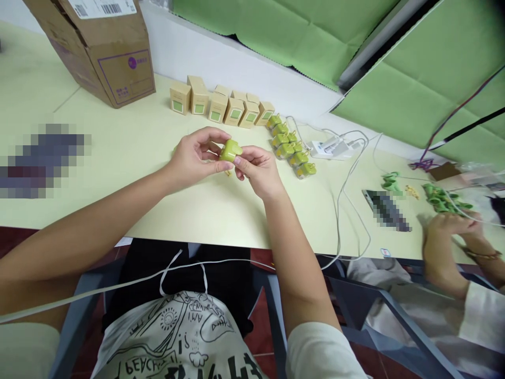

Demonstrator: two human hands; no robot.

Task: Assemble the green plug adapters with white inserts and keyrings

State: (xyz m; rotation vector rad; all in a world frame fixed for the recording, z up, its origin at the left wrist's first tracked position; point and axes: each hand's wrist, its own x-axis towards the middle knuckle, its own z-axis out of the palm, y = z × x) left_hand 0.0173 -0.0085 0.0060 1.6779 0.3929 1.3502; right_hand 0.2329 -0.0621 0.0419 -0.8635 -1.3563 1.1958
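Observation:
Between my two hands, a little above the table, is a small glossy yellow-green plastic piece [229,151]. My left hand [197,154] pinches it from the left with thumb and fingers. From the right, my right hand [258,167] grips its edge between thumb and forefinger. A tiny yellow bit [228,172] shows on the table just below. Similar yellow-green pieces with small loops [290,145] stand in rows to the right of my hands. Behind them is a line of small cardboard boxes [217,107] with green label squares.
A large cardboard carton [114,63] stands at the back left. White cables and a power strip [333,147] lie right of the rows. Farther right, a co-worker's hands [453,226] are near green pieces [444,199] and a phone-like slab [389,210]. One cable crosses my lap.

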